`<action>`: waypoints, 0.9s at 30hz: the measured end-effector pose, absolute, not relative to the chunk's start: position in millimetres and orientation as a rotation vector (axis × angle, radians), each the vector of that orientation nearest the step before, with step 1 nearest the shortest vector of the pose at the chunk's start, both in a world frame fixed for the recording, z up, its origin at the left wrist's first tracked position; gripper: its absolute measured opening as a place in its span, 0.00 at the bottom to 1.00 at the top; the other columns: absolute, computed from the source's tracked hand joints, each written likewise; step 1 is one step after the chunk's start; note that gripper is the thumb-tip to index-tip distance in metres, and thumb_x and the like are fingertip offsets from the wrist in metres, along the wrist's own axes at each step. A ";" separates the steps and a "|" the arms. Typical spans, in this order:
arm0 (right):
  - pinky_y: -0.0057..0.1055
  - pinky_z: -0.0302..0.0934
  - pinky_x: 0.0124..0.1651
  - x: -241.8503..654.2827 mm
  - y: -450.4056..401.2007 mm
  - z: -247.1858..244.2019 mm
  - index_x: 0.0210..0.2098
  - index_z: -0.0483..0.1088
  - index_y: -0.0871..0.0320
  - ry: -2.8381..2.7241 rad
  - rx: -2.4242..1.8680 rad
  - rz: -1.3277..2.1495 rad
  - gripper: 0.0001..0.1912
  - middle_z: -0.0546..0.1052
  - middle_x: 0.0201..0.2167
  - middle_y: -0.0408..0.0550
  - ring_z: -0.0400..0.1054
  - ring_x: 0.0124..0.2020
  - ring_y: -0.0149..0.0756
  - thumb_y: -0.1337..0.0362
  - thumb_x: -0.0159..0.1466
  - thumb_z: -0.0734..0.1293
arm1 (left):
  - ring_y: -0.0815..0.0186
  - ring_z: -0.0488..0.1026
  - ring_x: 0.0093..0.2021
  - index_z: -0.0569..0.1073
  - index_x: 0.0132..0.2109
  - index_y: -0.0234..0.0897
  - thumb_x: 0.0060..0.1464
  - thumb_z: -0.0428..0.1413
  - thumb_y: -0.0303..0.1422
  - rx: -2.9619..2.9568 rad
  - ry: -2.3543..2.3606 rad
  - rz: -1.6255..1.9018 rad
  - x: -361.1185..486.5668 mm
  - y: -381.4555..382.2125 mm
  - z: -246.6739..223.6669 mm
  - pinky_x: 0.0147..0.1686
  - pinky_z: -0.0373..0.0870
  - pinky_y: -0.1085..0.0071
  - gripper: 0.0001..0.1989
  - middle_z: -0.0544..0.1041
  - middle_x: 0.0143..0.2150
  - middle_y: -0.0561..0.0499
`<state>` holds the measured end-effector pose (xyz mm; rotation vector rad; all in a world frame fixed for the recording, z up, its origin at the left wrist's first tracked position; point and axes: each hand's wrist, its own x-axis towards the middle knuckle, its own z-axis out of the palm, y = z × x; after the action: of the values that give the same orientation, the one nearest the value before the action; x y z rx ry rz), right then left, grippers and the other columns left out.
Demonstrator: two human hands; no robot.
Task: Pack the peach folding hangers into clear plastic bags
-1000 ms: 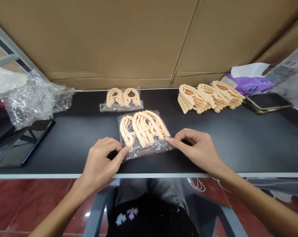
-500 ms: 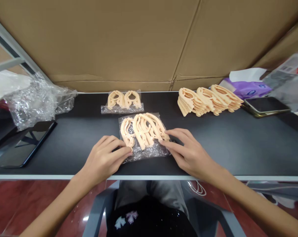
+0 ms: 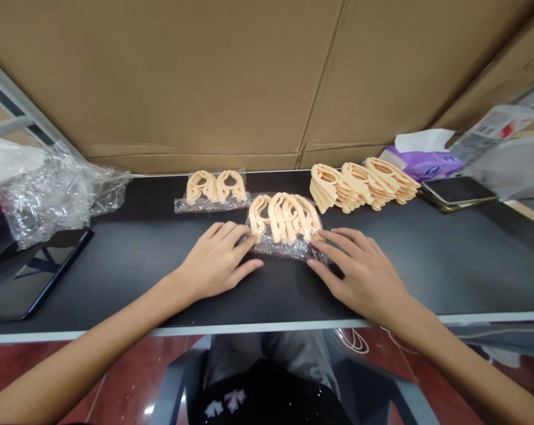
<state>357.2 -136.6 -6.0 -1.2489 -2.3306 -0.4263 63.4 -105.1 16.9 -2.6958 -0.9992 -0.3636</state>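
In the head view, a clear plastic bag (image 3: 288,250) of beige folding hangers (image 3: 288,215) lies flat on the black table, hangers side by side. At the bag's lower left edge, my left hand (image 3: 220,260) rests with its fingertips touching it and its thumb stretched apart. Fingers of my right hand (image 3: 359,268) are spread, their tips against the bag's right edge. Neither hand is wrapped round anything. Just behind and to the left lies another bag of hangers (image 3: 216,186). Loose hangers (image 3: 359,183) are stacked in several overlapping piles at the back right.
Crumpled clear plastic bags (image 3: 58,189) lie at the left, above a dark phone (image 3: 36,274). At the right are a purple tissue pack (image 3: 426,162) and another phone (image 3: 459,190). A cardboard wall (image 3: 182,77) closes off the table's back edge (image 3: 275,173).
Both hands and the bag between them have moved away from me and to the right, nearer the loose hangers. My left thumb has spread away from the bag.
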 end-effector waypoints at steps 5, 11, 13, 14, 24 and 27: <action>0.46 0.60 0.51 337.5 -96.6 -1.2 0.55 0.73 0.65 -2.415 -1.394 -0.552 0.20 0.77 0.56 0.58 0.67 0.54 0.52 0.58 0.74 0.59 | 0.52 0.72 0.48 0.76 0.55 0.31 0.72 0.46 0.42 -2.557 -1.105 -0.366 70.4 -64.6 8.7 0.50 0.67 0.56 0.22 0.78 0.49 0.41; 0.49 0.54 0.56 313.1 -47.6 1.5 0.52 0.74 0.70 -2.406 -1.573 -0.594 0.27 0.75 0.56 0.66 0.65 0.56 0.57 0.52 0.74 0.56 | 0.49 0.72 0.50 0.80 0.47 0.31 0.71 0.47 0.40 -2.390 -1.202 -0.398 85.1 -28.7 3.5 0.52 0.65 0.52 0.21 0.81 0.45 0.38; 0.51 0.53 0.57 307.6 -35.2 -0.1 0.52 0.74 0.71 -2.384 -1.601 -0.573 0.29 0.75 0.56 0.67 0.64 0.57 0.59 0.52 0.74 0.54 | 0.48 0.72 0.50 0.80 0.46 0.31 0.70 0.48 0.39 -2.354 -1.212 -0.410 86.7 -19.3 2.0 0.52 0.64 0.51 0.20 0.80 0.45 0.37; 0.52 0.53 0.57 305.7 -30.2 -1.7 0.52 0.74 0.71 -2.373 -1.610 -0.554 0.29 0.75 0.56 0.68 0.63 0.57 0.59 0.52 0.74 0.54 | 0.48 0.72 0.50 0.80 0.46 0.31 0.70 0.48 0.38 -2.341 -1.216 -0.422 86.7 -15.7 0.8 0.52 0.64 0.51 0.19 0.80 0.45 0.36; 0.59 0.49 0.62 309.8 -36.0 -8.6 0.60 0.69 0.63 -2.190 -1.342 -0.366 0.25 0.72 0.61 0.66 0.59 0.65 0.61 0.55 0.73 0.56 | 0.50 0.71 0.51 0.79 0.53 0.40 0.66 0.52 0.35 -2.310 -1.242 -0.653 58.1 -31.8 16.6 0.53 0.64 0.50 0.14 0.75 0.48 0.42; 0.54 0.52 0.62 301.3 -53.6 -2.3 0.56 0.73 0.58 -2.187 -1.185 -0.279 0.20 0.76 0.57 0.60 0.63 0.62 0.55 0.55 0.73 0.58 | 0.53 0.70 0.51 0.77 0.55 0.41 0.65 0.53 0.34 -2.115 -1.389 -0.735 7.2 -45.9 31.4 0.53 0.65 0.52 0.15 0.74 0.50 0.45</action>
<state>301.3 -53.6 -2.3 -1.1847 -2.1872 -0.2787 7.2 -45.9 31.4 -2.1149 -1.3895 -0.7351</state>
